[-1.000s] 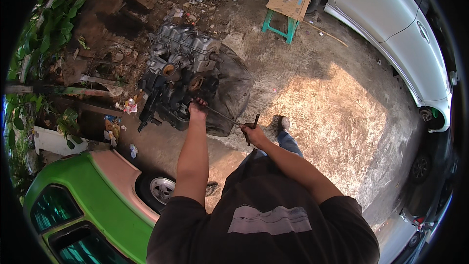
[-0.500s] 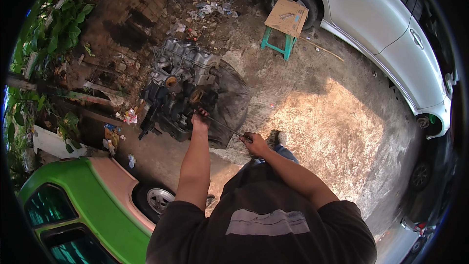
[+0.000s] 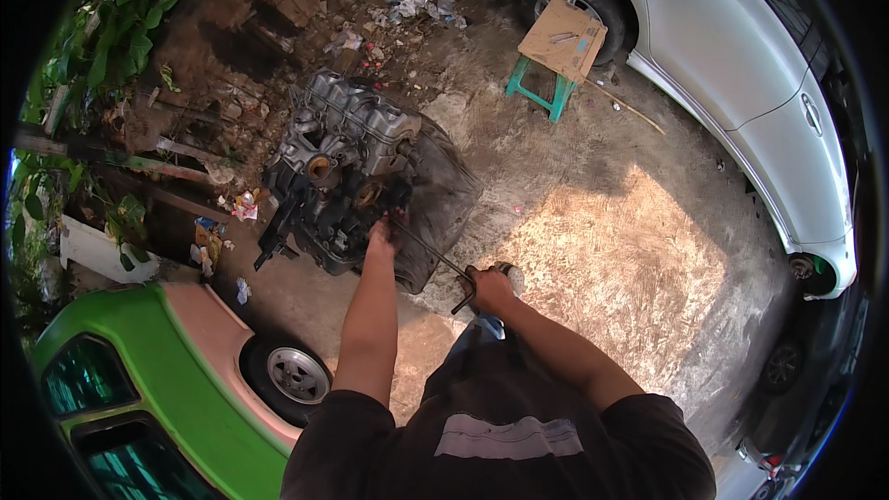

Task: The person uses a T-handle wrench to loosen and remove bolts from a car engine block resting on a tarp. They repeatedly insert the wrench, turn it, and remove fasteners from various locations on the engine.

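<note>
A dark shirt (image 3: 398,454) with a pale band across the back fills the bottom of the view. Beyond it, the right hand (image 3: 491,290) is closed around the near end of a long, thin bar (image 3: 429,250), where a dark crosspiece sticks out below the fist. A shoe (image 3: 510,275) shows just past that hand. The bar slants up and to the left, to the left hand (image 3: 381,233), whose fingers are curled around its far end, at the near side of the engine (image 3: 356,130). Whether the bar's tip touches the engine cannot be told, as the fingers cover it.

To the left stands a green car (image 3: 148,324) with a pinkish panel and a dark wheel (image 3: 292,375), well apart from the bar. The engine, grey metal at its far part and black nearer the hands, sits on the ground; a dark, stained sheet (image 3: 446,176) spreads out at its right. Right of this lies concrete (image 3: 611,268), with a bright sunlit patch.

Farther off, litter (image 3: 421,7) is scattered beyond the engine. A teal stool (image 3: 531,95) carries a brown board (image 3: 569,51), and beside it lies a thin stick (image 3: 630,109). Behind the stool stands a silver car (image 3: 732,56).
</note>
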The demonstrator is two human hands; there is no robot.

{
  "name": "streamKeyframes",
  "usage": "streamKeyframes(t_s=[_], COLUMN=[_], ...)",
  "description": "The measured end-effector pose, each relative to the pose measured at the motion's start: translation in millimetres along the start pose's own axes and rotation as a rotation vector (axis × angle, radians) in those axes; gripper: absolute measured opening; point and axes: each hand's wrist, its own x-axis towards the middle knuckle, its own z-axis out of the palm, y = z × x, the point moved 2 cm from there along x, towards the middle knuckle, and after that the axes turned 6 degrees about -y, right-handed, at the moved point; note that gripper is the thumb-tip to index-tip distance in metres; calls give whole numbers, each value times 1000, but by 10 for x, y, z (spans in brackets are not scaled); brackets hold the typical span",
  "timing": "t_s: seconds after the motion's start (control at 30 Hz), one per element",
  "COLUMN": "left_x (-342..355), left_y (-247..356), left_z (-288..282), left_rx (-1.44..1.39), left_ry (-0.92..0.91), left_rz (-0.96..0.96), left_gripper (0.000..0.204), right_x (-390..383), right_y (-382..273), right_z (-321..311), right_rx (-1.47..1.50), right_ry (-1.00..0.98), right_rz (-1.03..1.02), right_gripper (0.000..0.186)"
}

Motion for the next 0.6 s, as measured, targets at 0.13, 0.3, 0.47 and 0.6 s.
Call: streamKeyframes(t_s=[0.13,0.3,0.47,0.6], left_x=[271,438,408,371], left_y=[-3,8,73,20], left_z=[-62,-217,-209,-216], left_rx=[113,225,170,74], left_ry=[-55,-50,-81,-92], left_rz=[30,147,116,71], left_gripper=[30,33,35,36], right_x=[185,299,406,417], right_y=[157,297,388,448], right_z=[97,135,139,165], right_rx=[-17,6,27,15], right_ry=[-46,-63,-46,-53], right_rz=[-19,-71,-81,-124], right_gripper=[32,29,27,26])
